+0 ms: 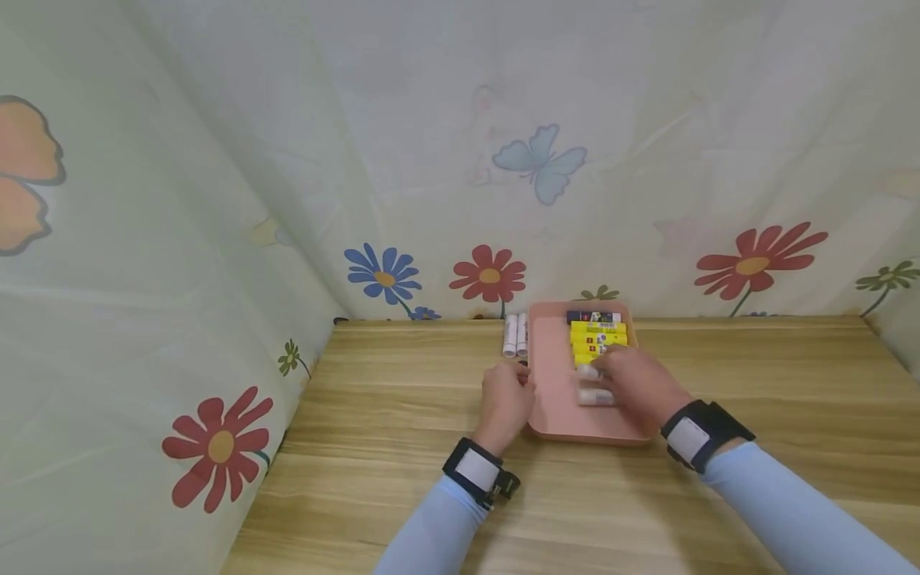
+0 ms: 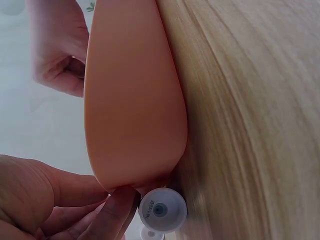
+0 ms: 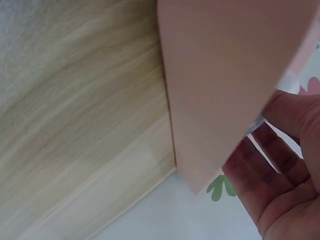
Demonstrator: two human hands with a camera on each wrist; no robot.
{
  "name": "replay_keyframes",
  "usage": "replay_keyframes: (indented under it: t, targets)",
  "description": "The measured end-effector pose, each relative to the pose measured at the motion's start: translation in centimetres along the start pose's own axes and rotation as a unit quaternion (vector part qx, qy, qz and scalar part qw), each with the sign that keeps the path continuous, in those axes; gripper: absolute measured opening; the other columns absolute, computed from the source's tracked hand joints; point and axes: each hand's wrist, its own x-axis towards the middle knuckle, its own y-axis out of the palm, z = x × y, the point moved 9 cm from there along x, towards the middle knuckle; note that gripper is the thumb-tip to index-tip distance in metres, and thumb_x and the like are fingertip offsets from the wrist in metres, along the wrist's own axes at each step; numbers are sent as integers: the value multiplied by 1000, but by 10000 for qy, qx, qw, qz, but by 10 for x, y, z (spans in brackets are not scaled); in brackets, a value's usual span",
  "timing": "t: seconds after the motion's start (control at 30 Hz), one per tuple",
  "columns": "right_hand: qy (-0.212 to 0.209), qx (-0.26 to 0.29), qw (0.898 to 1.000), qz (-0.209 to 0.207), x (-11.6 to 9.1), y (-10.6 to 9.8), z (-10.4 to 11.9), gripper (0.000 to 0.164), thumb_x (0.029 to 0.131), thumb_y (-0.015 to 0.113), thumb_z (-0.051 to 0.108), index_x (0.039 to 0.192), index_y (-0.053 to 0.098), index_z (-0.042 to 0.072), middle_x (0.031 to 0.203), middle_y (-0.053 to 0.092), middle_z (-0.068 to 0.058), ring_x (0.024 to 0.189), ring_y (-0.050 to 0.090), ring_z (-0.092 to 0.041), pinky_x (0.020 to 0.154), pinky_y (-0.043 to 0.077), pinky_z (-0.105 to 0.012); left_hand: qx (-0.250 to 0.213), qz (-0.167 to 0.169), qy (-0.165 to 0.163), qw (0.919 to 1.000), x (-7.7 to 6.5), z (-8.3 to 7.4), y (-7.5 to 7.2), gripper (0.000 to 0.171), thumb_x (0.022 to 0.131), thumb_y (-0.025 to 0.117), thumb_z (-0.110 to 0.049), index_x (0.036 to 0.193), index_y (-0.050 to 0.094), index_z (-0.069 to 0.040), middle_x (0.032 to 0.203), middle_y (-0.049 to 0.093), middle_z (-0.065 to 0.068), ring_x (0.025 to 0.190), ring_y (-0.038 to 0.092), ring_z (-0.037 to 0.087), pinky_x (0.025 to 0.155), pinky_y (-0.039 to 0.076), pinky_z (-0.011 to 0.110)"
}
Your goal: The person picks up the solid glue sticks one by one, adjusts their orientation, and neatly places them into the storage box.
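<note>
A shallow pink tray (image 1: 552, 351) lies on the table. My left hand (image 1: 505, 406) is at its left edge, thumb and finger pinching the rim, as the left wrist view also shows. Over the tray's right side my right hand (image 1: 638, 385) grips a white glue stick (image 1: 588, 372), partly hidden by the fingers. Another white glue stick (image 1: 595, 397) lies in the tray just in front of it. Behind, several yellow glue sticks (image 1: 599, 339) lie in a row, with a dark blue glue stick (image 1: 592, 317) at the back.
Two white glue sticks (image 1: 511, 335) lie side by side on the wooden table (image 1: 402, 399), left of the tray. A flower-printed curtain (image 1: 431, 160) hangs along the back and left edges of the table.
</note>
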Motion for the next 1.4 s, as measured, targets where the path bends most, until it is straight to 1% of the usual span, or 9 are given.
replay_keyframes:
  t: [0.13, 0.33, 0.5, 0.77, 0.97, 1.07, 1.13, 1.27, 1.4]
  targets:
    - [61, -12, 10000, 72, 2, 2, -3, 36, 76, 76, 23, 110, 69, 13, 102, 70, -3, 91, 62, -18, 89, 50, -47, -6, 92, -111, 9999, -1, 1, 1, 18, 81, 69, -6, 98, 72, -9, 83, 68, 3, 69, 60, 6, 53, 49, 17]
    - [262, 205, 9994, 75, 4, 3, -10, 31, 77, 76, 24, 105, 70, 12, 97, 69, -4, 85, 59, -19, 84, 51, -42, -39, 88, -84, 9999, -2, 0, 2, 18, 81, 69, -6, 98, 72, -8, 84, 69, 4, 69, 60, 6, 53, 49, 17]
    - [305, 159, 9994, 50, 4, 4, -15, 29, 77, 76, 16, 105, 69, 10, 97, 67, -6, 84, 57, -20, 80, 50, -38, -78, 130, -106, 9998, -2, -1, 2, 19, 81, 68, -6, 100, 72, -8, 86, 69, 4, 69, 61, 6, 53, 50, 17]
    - [304, 8, 9995, -31, 2, -1, -20, 33, 74, 78, 14, 105, 69, 7, 95, 67, -8, 81, 57, -21, 78, 52, -40, -12, 92, -94, 9999, -2, -2, 0, 20, 81, 68, -6, 100, 72, -9, 85, 69, 4, 68, 61, 6, 51, 49, 16]
    - [267, -66, 9996, -87, 0, -3, -21, 28, 76, 76, 15, 103, 70, 7, 89, 67, -6, 74, 55, -18, 70, 50, -35, 37, 19, -26, 10000, -2, -2, 0, 18, 80, 69, -6, 98, 72, -8, 83, 69, 4, 68, 61, 7, 52, 49, 17]
    - [535, 129, 9985, -21, -4, -7, -26, 31, 79, 74, 18, 107, 68, 6, 94, 67, -8, 78, 55, -21, 71, 49, -37, 30, 4, 11, 10000, -1, -2, 0, 18, 80, 69, -5, 98, 72, -7, 83, 69, 4, 69, 61, 7, 53, 49, 17]
    - [893, 405, 9952, 33, -10, -11, -31, 36, 82, 71, 20, 114, 64, 4, 101, 65, -13, 82, 55, -24, 73, 50, -40, 18, -4, 44, 10000, -1, -1, -1, 18, 79, 70, -5, 97, 72, -8, 82, 68, 4, 69, 60, 7, 53, 49, 18]
    - [1653, 1043, 9806, -150, -25, -23, -45, 46, 88, 63, 23, 126, 53, -1, 114, 60, -22, 83, 57, -27, 64, 50, -37, 47, -99, 184, 9998, 1, -1, -6, 15, 79, 70, -7, 93, 73, -8, 78, 68, 1, 66, 59, 7, 52, 48, 18]
    - [2008, 1397, 9684, -496, -41, -33, -55, 48, 88, 61, 28, 123, 54, -4, 112, 60, -26, 81, 59, -28, 58, 48, -33, -9, -302, 351, 9989, 5, 0, -20, 13, 80, 69, -11, 92, 73, -8, 78, 69, 1, 64, 61, 7, 50, 47, 19]
